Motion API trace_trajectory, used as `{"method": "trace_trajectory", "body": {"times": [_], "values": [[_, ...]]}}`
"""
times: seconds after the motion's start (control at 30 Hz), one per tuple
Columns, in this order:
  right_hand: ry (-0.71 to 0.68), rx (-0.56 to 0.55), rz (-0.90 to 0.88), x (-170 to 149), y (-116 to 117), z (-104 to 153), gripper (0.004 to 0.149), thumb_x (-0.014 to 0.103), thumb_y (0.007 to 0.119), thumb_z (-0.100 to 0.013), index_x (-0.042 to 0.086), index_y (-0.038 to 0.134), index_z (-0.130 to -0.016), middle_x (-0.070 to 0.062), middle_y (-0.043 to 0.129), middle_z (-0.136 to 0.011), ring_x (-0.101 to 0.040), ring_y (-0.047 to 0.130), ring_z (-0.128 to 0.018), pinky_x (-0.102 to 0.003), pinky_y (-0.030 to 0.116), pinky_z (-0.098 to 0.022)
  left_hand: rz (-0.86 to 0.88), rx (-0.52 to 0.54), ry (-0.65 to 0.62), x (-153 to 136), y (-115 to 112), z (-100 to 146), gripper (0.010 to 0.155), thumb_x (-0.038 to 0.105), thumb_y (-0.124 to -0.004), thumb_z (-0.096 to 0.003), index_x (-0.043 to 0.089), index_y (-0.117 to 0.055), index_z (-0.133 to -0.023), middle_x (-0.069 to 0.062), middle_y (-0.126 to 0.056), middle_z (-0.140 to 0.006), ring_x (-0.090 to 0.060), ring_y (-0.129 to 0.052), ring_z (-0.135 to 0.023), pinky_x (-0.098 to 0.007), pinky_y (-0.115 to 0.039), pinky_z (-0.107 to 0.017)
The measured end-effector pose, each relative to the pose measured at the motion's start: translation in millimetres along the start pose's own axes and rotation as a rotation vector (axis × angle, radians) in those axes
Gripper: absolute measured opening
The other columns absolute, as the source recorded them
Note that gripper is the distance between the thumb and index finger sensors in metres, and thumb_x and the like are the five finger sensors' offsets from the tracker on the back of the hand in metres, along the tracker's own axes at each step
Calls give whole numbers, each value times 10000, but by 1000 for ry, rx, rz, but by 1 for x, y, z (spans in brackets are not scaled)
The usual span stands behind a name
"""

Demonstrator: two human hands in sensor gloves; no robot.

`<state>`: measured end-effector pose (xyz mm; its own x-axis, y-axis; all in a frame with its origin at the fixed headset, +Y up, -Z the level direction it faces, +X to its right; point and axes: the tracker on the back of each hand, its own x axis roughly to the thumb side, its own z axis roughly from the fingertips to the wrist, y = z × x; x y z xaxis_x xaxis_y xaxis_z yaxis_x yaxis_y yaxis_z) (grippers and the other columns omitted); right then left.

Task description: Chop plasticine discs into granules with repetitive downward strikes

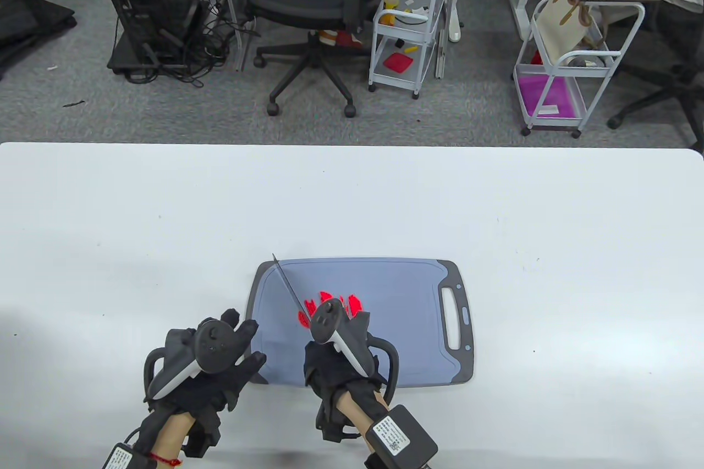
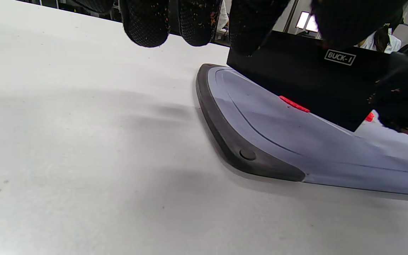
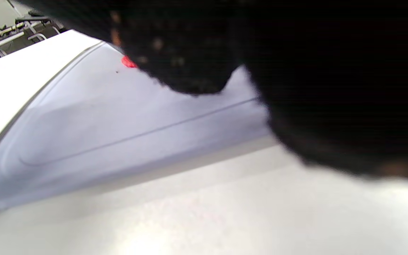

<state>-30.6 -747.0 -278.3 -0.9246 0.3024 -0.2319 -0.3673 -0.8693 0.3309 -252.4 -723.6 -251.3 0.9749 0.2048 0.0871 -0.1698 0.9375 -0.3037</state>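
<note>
A blue-grey cutting board (image 1: 407, 326) lies on the white table. Red plasticine pieces (image 1: 352, 302) lie on its left middle. My right hand (image 1: 333, 334) grips the handle of a black cleaver (image 1: 290, 288). The blade is seen edge-on, pointing far-left, and stands over the pieces. In the left wrist view the blade (image 2: 296, 74) carries a "BUCK-I" label and its lower edge sits at a red piece (image 2: 294, 103). My left hand (image 1: 239, 342) is at the board's left edge, holding nothing; its fingertips (image 2: 143, 24) hang above the table. The right wrist view is mostly dark glove, with the board (image 3: 119, 117) and one red bit (image 3: 129, 62) showing.
The board's handle slot (image 1: 455, 318) is on its right side. White table (image 1: 165, 249) surrounds the board. Beyond the far edge stand an office chair (image 1: 311, 7) and white carts (image 1: 404, 23).
</note>
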Motion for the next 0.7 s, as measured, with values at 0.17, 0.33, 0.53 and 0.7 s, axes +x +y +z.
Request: {"method": "trace_trajectory", "body": {"times": [0.17, 0.33, 0.53, 0.7], "values": [[-19, -114, -85, 4, 4, -9, 476, 481, 782, -496, 86, 827, -759, 59, 1000, -332, -270, 1081, 64, -470, 850, 20, -10, 5, -4, 0, 0, 3, 722, 680, -591, -481, 370, -623, -1132, -50, -509, -1288, -478, -589, -1122, -692, -450, -758], [-15, -83, -192, -13, -6, -4, 484, 476, 787, -493, 80, 831, -767, 49, 1004, -343, -273, 1078, 61, -470, 847, 21, -9, 16, 0, 0, 2, 2, 721, 679, -593, -480, 369, -626, -1131, -53, -510, -1288, -481, -589, -1120, -693, -450, -756], [-39, 58, -256, -11, 2, 0, 499, 481, 777, -494, 78, 825, -783, 43, 1007, -360, -268, 1089, 44, -464, 857, 16, -18, 14, -9, 4, 1, 3, 721, 679, -593, -480, 371, -625, -1132, -50, -509, -1288, -480, -589, -1121, -692, -450, -757], [27, 79, -301, -27, 0, -4, 501, 483, 774, -492, 82, 821, -788, 41, 1008, -369, -260, 1098, 33, -459, 866, 10, -11, 10, 3, 0, 1, 3, 720, 679, -593, -481, 370, -626, -1131, -50, -508, -1288, -479, -587, -1122, -692, -449, -757]]}}
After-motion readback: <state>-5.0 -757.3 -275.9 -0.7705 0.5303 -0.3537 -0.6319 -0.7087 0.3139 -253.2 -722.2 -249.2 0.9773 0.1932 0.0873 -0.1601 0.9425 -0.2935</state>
